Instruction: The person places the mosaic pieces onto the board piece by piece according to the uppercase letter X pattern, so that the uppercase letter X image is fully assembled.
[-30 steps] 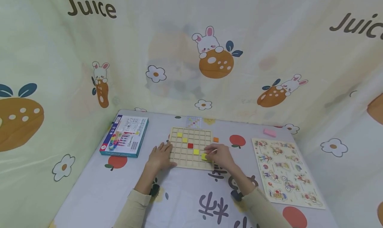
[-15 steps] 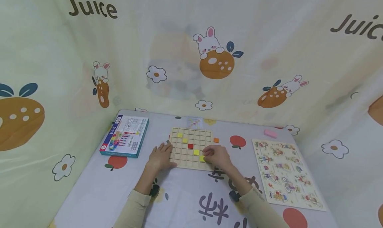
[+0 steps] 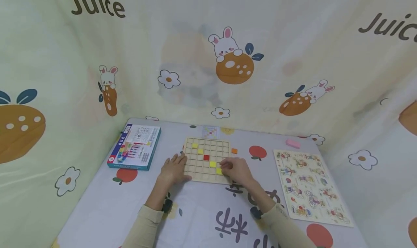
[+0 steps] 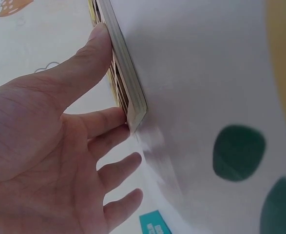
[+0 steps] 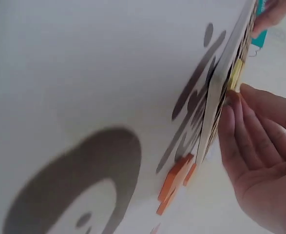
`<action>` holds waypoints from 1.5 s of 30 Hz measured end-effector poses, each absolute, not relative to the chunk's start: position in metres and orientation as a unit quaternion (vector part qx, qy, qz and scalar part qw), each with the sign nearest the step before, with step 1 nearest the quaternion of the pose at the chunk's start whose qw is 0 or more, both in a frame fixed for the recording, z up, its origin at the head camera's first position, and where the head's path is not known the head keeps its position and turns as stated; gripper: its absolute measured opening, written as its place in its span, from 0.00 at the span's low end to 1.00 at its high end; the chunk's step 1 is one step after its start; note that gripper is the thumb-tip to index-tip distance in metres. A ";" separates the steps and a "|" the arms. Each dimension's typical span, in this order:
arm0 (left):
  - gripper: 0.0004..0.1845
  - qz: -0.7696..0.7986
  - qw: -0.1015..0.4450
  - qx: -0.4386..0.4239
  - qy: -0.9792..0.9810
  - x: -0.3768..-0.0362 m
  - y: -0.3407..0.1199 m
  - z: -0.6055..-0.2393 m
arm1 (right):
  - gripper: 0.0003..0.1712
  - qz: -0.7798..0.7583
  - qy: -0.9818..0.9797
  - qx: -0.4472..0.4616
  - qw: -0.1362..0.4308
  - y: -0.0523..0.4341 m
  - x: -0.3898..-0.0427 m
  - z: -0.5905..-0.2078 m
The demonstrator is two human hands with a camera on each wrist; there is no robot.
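A wooden grid board lies on the table, with a red tile in its middle. Yellow tiles run diagonally either side of the red one, from the upper left down to the lower right. My left hand rests on the board's left edge, fingers mostly extended; in the left wrist view the thumb touches the board's edge. At the lower right, my right hand pinches a yellow tile at a grid cell between thumb and fingers. The fingers partly cover this tile; whether it lies fully flat is unclear.
Beyond the board lies a small pattern card. An orange tile sits off its right edge. A blue box stands at left, a picture puzzle board at right, and a pink block at the back right.
My right hand has shifted slightly left with the yellow tile, bringing it onto the grid in line with the diagonal. The left hand keeps its place on the board.
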State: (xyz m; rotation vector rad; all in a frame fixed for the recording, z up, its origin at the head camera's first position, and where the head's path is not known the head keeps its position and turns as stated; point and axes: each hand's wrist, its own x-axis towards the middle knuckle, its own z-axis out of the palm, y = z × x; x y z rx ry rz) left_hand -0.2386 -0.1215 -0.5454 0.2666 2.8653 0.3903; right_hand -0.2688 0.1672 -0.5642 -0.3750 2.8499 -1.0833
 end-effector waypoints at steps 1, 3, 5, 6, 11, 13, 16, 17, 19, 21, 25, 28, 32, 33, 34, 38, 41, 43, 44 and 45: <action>0.51 0.133 0.119 0.091 0.980 -0.239 -0.121 -0.545 | 0.12 -0.355 0.926 -0.123 0.031 0.169 -0.269 -0.564; 0.51 0.133 0.118 0.090 0.980 -0.239 -0.121 -0.546 | 0.12 -0.362 0.924 -0.120 0.021 0.174 -0.271 -0.563; 0.51 0.132 0.117 0.090 0.980 -0.240 -0.122 -0.547 | 0.11 -0.366 0.923 -0.115 0.006 0.180 -0.275 -0.562; 0.51 0.133 0.117 0.089 0.980 -0.240 -0.122 -0.547 | 0.11 -0.367 0.924 -0.110 -0.001 0.183 -0.278 -0.562; 0.51 0.137 0.118 0.089 0.979 -0.240 -0.122 -0.546 | 0.10 -0.367 0.927 -0.071 -0.020 0.197 -0.297 -0.566; 0.51 0.138 0.120 0.089 0.979 -0.240 -0.122 -0.546 | 0.10 -0.364 0.930 -0.048 -0.018 0.202 -0.306 -0.569; 0.51 0.140 0.122 0.091 0.978 -0.239 -0.122 -0.546 | 0.10 -0.356 0.934 -0.009 -0.013 0.207 -0.317 -0.573; 0.51 0.140 0.124 0.092 0.978 -0.239 -0.121 -0.546 | 0.10 -0.354 0.935 0.000 -0.014 0.208 -0.321 -0.574; 0.51 0.141 0.126 0.092 0.978 -0.239 -0.121 -0.545 | 0.11 -0.346 0.938 0.015 -0.021 0.209 -0.328 -0.575; 0.51 0.142 0.124 0.091 0.978 -0.239 -0.120 -0.544 | 0.14 -0.336 0.941 0.019 -0.028 0.210 -0.334 -0.575; 0.51 0.137 0.122 0.091 0.979 -0.239 -0.119 -0.544 | 0.17 -0.313 0.949 0.017 -0.025 0.208 -0.342 -0.576; 0.50 0.136 0.123 0.090 0.979 -0.239 -0.119 -0.544 | 0.18 -0.309 0.951 0.008 -0.017 0.207 -0.344 -0.578; 0.50 0.142 0.121 0.090 0.978 -0.239 -0.120 -0.544 | 0.17 -0.316 0.949 0.005 -0.020 0.206 -0.346 -0.580; 0.50 0.143 0.120 0.091 0.978 -0.239 -0.121 -0.544 | 0.18 -0.316 0.948 0.005 -0.023 0.206 -0.346 -0.580; 0.50 0.144 0.121 0.091 0.978 -0.239 -0.121 -0.544 | 0.18 -0.319 0.947 0.008 -0.025 0.206 -0.346 -0.580; 0.50 0.145 0.121 0.093 0.978 -0.238 -0.121 -0.545 | 0.18 -0.347 0.937 0.023 -0.018 0.206 -0.347 -0.577; 0.50 0.145 0.118 0.092 0.978 -0.237 -0.121 -0.545 | 0.20 -0.383 0.923 0.042 -0.002 0.207 -0.347 -0.574; 0.50 0.144 0.116 0.091 0.979 -0.238 -0.120 -0.546 | 0.21 -0.396 0.917 0.050 0.001 0.209 -0.349 -0.573; 0.50 0.144 0.116 0.090 0.979 -0.238 -0.120 -0.546 | 0.21 -0.401 0.914 0.052 0.000 0.210 -0.349 -0.573; 0.50 0.144 0.116 0.089 0.979 -0.238 -0.120 -0.546 | 0.21 -0.404 0.913 0.055 0.000 0.210 -0.350 -0.572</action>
